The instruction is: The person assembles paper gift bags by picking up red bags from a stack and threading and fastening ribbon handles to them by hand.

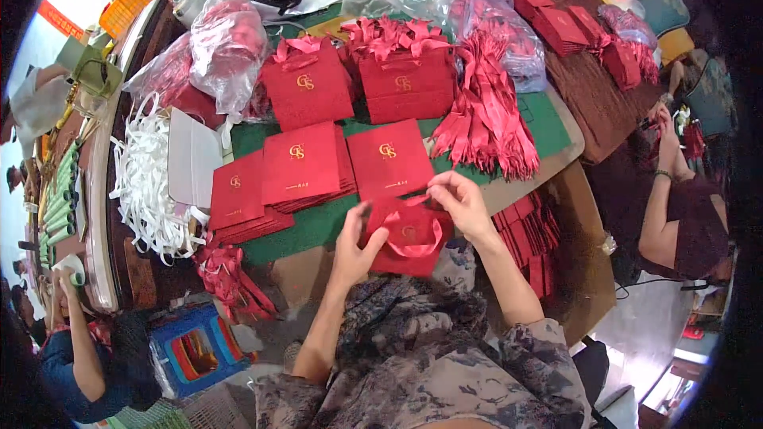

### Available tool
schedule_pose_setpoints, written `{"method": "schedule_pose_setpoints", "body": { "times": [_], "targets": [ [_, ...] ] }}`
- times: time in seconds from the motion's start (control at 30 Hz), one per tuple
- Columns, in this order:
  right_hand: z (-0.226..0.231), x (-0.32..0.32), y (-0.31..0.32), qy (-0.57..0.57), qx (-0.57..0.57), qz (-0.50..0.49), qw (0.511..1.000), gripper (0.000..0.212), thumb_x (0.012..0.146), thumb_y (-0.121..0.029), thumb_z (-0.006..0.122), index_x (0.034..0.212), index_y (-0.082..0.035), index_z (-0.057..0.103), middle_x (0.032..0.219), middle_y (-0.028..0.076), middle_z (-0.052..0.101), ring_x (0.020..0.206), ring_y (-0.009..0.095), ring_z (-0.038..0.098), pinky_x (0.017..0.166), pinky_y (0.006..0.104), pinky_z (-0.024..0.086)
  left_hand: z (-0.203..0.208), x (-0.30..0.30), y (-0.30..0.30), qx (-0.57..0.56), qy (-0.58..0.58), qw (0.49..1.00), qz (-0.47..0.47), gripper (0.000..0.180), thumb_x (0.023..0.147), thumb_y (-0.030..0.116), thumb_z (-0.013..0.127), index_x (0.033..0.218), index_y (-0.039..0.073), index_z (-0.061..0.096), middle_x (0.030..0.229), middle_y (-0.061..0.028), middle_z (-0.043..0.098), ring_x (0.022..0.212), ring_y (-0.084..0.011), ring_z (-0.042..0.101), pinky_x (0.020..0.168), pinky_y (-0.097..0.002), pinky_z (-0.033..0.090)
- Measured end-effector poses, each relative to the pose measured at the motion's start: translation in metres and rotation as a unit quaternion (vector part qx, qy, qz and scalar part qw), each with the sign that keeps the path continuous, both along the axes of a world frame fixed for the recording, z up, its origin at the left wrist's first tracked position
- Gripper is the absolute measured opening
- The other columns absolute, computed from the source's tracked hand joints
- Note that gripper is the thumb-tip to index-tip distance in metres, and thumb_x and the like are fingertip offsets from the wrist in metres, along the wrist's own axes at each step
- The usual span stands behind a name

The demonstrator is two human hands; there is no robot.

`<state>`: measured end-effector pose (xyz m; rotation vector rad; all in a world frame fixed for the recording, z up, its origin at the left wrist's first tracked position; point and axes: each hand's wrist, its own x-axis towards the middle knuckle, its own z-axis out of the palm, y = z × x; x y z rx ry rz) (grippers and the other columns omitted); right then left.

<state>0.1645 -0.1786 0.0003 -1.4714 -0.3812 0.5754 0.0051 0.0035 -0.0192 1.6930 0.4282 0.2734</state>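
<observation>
Close to my body is a small red paper gift bag [409,260] with a pink ribbon handle [415,251] looped across its front. My left hand [354,248] grips the bag's left side, the thumb lying over the front. At the bag's upper right, my right hand [461,202] is closed in a pinch on the ribbon by the top edge; the exact spot between the fingertips is small and partly hidden. Just beyond lie flat red bags in stacks: one in front [391,160], one in the middle [302,163] and one at left [238,195].
Upright red bags with ribbon bows [407,83] stand farther back on the green mat [278,238]. Pink ribbons [489,111] heap at right, white cords [151,183] at left beside a white box [195,160]. Other people [687,214] sit on both sides.
</observation>
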Motion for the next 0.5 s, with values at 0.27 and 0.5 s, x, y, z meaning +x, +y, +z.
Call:
{"method": "schedule_pose_setpoints", "body": {
  "times": [0.27,0.5],
  "targets": [
    [-0.009,0.025,0.017,-0.068,-0.026,-0.053,0.996,0.009,0.098,-0.009,0.064,0.104,-0.003,0.066,0.089,-0.004,0.064,0.078,0.004,0.055,0.068,0.0193,0.044,0.014,-0.021,-0.021,-0.050,0.007,0.993,-0.102,0.069,0.079,0.012,0.083,0.137,0.000,0.048,0.119,-0.0152,0.068,0.111,-0.0204,0.065,0.096,-0.0364,0.051],
    [-0.015,0.062,0.022,-0.083,0.010,-0.086,0.993,0.008,0.098,-0.010,0.064,0.099,-0.003,0.066,0.083,-0.004,0.063,0.071,0.003,0.053,0.063,0.0205,0.042,0.033,-0.030,-0.022,-0.008,0.017,0.993,-0.115,0.064,0.081,0.009,0.079,0.136,0.000,0.048,0.115,-0.0162,0.069,0.108,-0.0221,0.067,0.094,-0.0370,0.052]
  ]
}}
